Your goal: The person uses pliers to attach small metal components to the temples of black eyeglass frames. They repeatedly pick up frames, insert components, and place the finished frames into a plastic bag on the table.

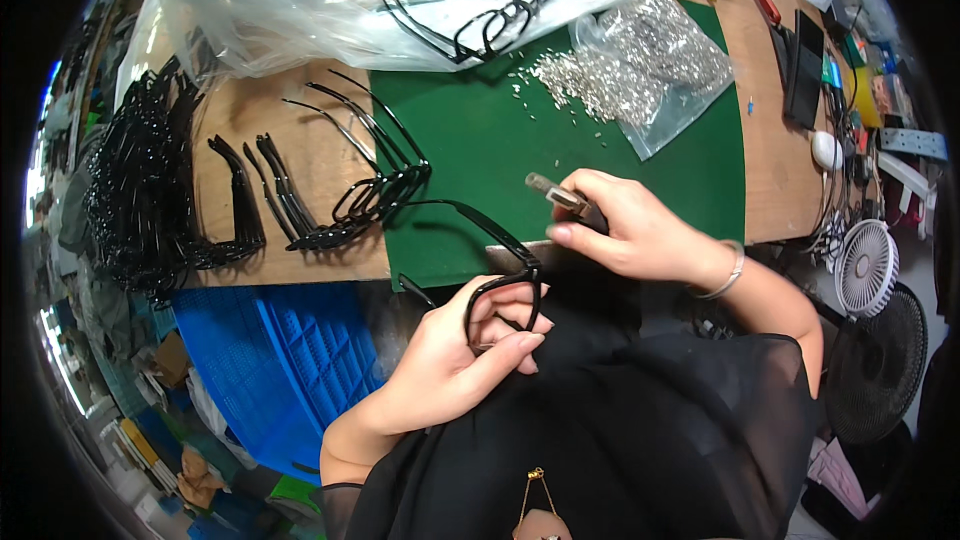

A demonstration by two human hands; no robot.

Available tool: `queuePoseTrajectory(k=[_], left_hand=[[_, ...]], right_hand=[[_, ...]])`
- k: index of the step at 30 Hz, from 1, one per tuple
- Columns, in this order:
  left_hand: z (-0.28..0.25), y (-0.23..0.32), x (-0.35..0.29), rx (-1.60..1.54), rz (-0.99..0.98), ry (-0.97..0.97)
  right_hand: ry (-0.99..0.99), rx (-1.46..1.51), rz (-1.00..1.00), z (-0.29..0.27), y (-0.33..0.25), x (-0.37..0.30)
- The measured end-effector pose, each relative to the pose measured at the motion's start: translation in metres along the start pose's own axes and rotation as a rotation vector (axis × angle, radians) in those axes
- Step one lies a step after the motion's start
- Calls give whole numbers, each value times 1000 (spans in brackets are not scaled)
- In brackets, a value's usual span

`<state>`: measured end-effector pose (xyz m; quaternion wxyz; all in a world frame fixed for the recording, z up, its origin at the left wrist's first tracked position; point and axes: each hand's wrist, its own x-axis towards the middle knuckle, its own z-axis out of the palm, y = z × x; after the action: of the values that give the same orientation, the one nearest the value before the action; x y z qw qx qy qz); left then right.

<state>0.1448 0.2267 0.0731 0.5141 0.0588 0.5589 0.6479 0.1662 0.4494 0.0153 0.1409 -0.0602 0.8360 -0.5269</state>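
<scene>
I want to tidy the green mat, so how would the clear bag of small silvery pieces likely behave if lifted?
The clear bag would probably sag, since its thin film looks creased and limp. The small silvery pieces would likely spill further, as many already lie loose on the green mat.

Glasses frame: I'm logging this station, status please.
Left hand holding black glasses frame. Right hand gripping tool, apart from frame. Silvery bits loose on green mat beyond.
</scene>
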Motion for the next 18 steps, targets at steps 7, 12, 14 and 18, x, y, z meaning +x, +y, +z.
queuePoseTrajectory(k=[7,12,14,18], left_hand=[[-2,1,-8,22,112,265],[-40,3,33,218,342,483],[-64,-1,34,320,390,549],[-80,12,27,1534,520,600]], right_hand=[[190,32,149,2,-3,-19],[97,175,130,13,-7,-17],[149,231,163,14,-4,-18],[256,225,160,14,4,-4]])
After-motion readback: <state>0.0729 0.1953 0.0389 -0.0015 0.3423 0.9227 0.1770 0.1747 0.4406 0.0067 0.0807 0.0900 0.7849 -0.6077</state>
